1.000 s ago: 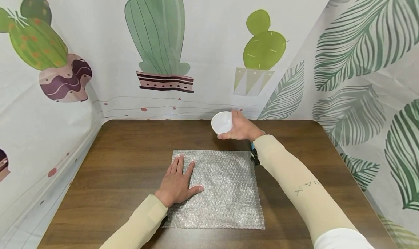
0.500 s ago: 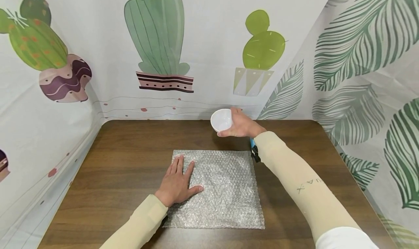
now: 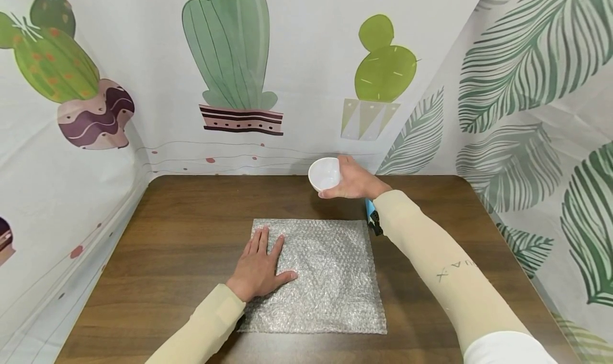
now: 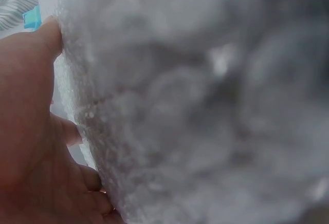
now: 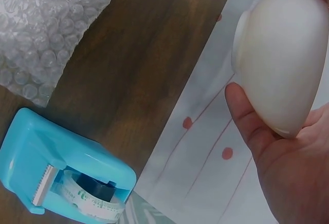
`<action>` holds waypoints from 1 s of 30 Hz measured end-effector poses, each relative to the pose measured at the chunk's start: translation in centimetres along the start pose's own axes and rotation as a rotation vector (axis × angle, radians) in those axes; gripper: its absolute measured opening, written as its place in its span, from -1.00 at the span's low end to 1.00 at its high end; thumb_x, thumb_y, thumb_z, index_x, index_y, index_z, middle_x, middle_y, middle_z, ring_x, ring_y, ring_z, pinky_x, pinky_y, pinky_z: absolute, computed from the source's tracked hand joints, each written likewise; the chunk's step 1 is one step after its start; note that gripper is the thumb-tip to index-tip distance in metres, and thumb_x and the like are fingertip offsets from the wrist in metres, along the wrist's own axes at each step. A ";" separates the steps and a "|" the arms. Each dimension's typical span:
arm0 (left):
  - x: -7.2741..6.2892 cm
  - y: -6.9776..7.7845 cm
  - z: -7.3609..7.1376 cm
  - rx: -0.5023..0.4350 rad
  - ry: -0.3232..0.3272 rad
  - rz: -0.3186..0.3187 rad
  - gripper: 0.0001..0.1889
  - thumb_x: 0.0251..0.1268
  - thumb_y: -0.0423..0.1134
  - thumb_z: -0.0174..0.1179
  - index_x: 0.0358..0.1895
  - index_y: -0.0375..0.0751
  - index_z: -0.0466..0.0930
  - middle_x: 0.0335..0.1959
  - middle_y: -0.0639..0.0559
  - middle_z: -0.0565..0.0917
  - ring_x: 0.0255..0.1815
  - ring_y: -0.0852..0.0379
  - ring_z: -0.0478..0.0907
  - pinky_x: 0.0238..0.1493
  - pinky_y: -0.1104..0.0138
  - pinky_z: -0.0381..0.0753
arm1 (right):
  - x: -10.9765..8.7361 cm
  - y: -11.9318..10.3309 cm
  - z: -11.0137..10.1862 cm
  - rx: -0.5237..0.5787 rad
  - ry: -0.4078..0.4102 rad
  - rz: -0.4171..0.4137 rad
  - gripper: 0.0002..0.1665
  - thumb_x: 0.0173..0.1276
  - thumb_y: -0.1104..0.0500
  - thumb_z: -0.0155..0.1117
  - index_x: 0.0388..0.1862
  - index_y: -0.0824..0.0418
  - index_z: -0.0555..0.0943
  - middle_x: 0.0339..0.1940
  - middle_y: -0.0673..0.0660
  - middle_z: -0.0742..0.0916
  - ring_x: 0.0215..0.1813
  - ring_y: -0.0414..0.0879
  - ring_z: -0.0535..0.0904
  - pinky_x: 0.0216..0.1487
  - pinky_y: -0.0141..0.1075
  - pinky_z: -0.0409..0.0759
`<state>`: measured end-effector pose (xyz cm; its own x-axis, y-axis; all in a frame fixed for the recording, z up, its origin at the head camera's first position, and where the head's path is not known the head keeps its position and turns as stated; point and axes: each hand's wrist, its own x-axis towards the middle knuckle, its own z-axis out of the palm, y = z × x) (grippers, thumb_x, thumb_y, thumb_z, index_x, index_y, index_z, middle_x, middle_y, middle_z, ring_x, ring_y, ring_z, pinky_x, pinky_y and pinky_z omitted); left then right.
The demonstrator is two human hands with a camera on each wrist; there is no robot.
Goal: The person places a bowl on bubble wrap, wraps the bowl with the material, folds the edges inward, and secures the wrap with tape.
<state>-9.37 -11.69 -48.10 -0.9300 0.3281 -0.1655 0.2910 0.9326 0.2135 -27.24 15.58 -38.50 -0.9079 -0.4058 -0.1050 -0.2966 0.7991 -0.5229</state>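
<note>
A white bowl (image 3: pixel 324 174) is held by its side in my right hand (image 3: pixel 356 180), above the table's back edge, tilted so its inside faces the head camera. In the right wrist view the bowl (image 5: pixel 282 59) shows its smooth outside and foot, with a thumb or finger along it. My left hand (image 3: pixel 258 271) lies flat, fingers spread, on the left part of a sheet of bubble wrap (image 3: pixel 330 279). Close up and blurred, the bubble wrap (image 4: pixel 180 106) fills most of the left wrist view beside that hand (image 4: pixel 31 116).
A blue tape dispenser (image 5: pixel 67 162) with a roll of tape stands on the wooden table (image 3: pixel 177 236), just right of the bubble wrap and partly behind my right forearm in the head view. A cloth printed with cacti and leaves (image 3: pixel 311 60) hangs behind the table.
My right hand has risen slightly with the bowl and moved a little away, showing more of the tape dispenser. The left hand and the bubble wrap have stayed in place.
</note>
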 end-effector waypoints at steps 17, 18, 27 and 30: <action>-0.1 0.2 -0.3 0.004 -0.008 -0.003 -0.01 0.35 0.43 0.16 0.64 -0.17 0.21 0.66 -0.49 0.04 0.71 -0.41 -0.01 0.65 -0.17 0.15 | -0.5 -0.4 -0.8 0.008 0.002 -0.051 0.35 -0.05 -0.22 0.69 0.51 0.41 0.20 0.29 0.35 0.47 0.29 0.20 0.51 0.37 0.09 0.54; -0.1 0.2 -0.3 0.005 -0.011 -0.003 -0.01 0.35 0.43 0.16 0.64 -0.17 0.21 0.67 -0.49 0.04 0.72 -0.40 -0.02 0.65 -0.16 0.15 | -0.5 -0.4 -0.8 0.010 0.001 -0.055 0.35 -0.05 -0.22 0.69 0.51 0.40 0.20 0.30 0.35 0.48 0.29 0.20 0.51 0.38 0.09 0.54; 0.0 0.1 -0.2 0.000 -0.007 -0.002 -0.01 0.35 0.43 0.16 0.63 -0.18 0.21 0.66 -0.50 0.04 0.71 -0.41 -0.01 0.64 -0.17 0.15 | -0.5 -0.4 -0.8 0.015 -0.014 -0.076 0.39 -0.06 -0.22 0.70 0.55 0.39 0.17 0.34 0.35 0.47 0.34 0.20 0.48 0.43 0.12 0.50; 0.0 0.1 -0.1 0.006 -0.011 -0.003 -0.01 0.36 0.43 0.15 0.64 -0.17 0.20 0.67 -0.50 0.02 0.72 -0.41 -0.03 0.65 -0.17 0.13 | -0.5 -0.5 -0.9 0.009 -0.020 -0.085 0.41 -0.06 -0.22 0.70 0.57 0.39 0.16 0.36 0.35 0.46 0.34 0.20 0.48 0.43 0.11 0.49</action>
<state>-9.41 -11.60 -47.96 -0.9283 0.3270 -0.1768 0.2897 0.9344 0.2073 -26.89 15.81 -37.49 -0.8734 -0.4810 -0.0769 -0.3698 0.7575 -0.5380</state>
